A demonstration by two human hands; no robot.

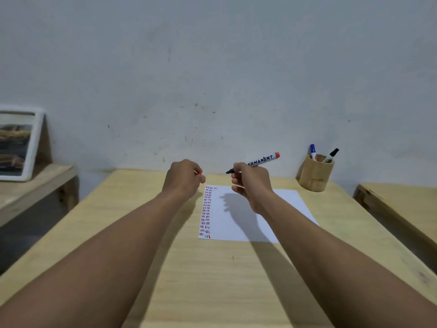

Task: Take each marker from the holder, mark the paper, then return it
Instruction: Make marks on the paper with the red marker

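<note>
My right hand (251,183) grips an uncapped white marker (260,160) with an orange end, its dark tip pointing left above the paper. My left hand (183,177) is closed around the orange cap (201,178), of which only a small part shows. The two hands are a little apart. The white paper (236,223) lies on the wooden table (212,280), with columns of short red, blue and black marks down its left edge. A bamboo holder (315,175) stands at the back right with a blue marker (313,152) and a black marker (331,155) in it.
A white-framed picture (17,143) leans on a lower wooden bench at the left. Another wooden bench (402,207) stands to the right of the table. A grey wall rises right behind the table.
</note>
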